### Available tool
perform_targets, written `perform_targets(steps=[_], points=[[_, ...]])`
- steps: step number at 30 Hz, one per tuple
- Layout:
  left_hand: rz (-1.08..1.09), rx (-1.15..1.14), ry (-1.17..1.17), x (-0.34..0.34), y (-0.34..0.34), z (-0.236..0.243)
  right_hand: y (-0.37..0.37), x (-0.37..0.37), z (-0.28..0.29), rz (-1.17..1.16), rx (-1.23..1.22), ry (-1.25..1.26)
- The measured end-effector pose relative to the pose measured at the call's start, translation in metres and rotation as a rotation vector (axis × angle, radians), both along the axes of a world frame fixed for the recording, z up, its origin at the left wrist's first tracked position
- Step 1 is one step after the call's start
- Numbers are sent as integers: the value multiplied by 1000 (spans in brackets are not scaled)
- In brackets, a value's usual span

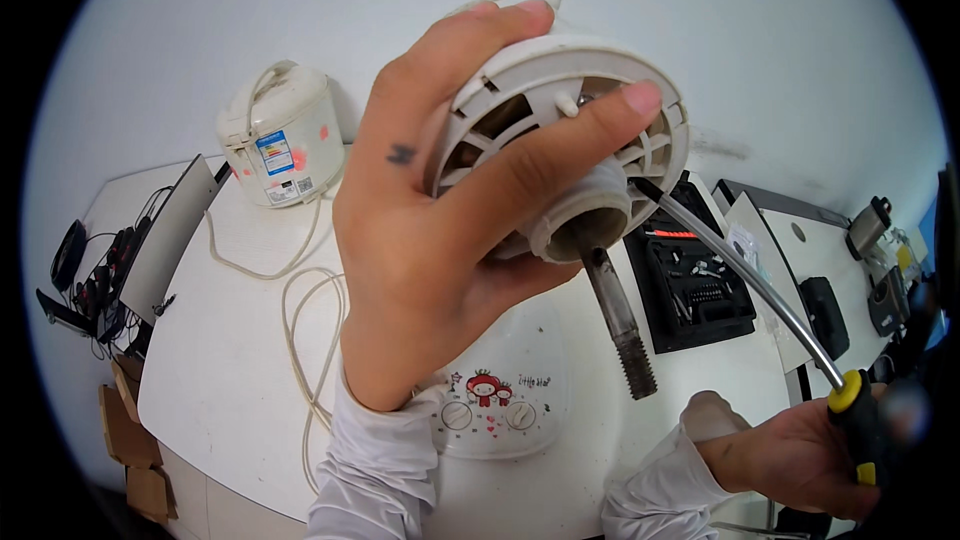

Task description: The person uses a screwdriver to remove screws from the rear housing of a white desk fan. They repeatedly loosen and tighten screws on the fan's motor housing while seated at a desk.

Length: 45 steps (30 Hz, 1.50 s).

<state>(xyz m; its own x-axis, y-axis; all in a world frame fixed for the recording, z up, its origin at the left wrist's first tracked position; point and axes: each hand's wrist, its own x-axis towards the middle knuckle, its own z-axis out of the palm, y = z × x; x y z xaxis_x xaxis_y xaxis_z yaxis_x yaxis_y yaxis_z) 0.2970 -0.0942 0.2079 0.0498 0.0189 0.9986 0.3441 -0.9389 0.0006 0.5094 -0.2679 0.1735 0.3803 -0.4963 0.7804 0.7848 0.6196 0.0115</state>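
My left hand (pixel 395 230) grips the white fan motor housing (pixel 600 58) and holds it up above the table. Its thumb lies across the slotted front. From the round collar in the middle a dark metal shaft (pixel 618 315) with a threaded end sticks out, pointing down. My right hand (pixel 790 460), at the lower right, is closed round the black and yellow handle of a screwdriver (pixel 765 290). The dark tip of its long shank meets the slotted housing beside the collar. Below lies a white fan base (pixel 500 345) with two knobs and cartoon pictures.
A white rice cooker (pixel 285 135) stands at the back left, near a loose pale cord (pixel 290 325) on the white table (pixel 230 380). On the right is an open black tool case (pixel 700 300) holding bits and sockets. Cardboard boxes (pixel 135 445) sit at the lower left.
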Motion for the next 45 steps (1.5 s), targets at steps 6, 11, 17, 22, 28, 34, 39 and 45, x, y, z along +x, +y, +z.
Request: perform_targets(steps=[6,11,17,22,28,34,39,45], points=[[-12,-11,17,-2,0,0,5,-24,22,129,-224,-539],[-2,10,12,-2,1,-2,9,-38,4,108,-121,-825],[40,-4,21,-4,-2,-3,12,-45,-7,-27,-154,-899],[-1,-47,13,2,-7,-1,13,-43,-1,-67,-79,-1026],[135,-89,127,-10,-26,1,12,-40,-5,8,-122,-816],[-65,68,336,-11,-70,-2,18,-47,2,97,53,-779],[-109,-39,345,3,-94,-7,2,-46,0,137,-225,-799],[57,19,392,11,-86,-9,-15,-39,6,132,-346,-761]])
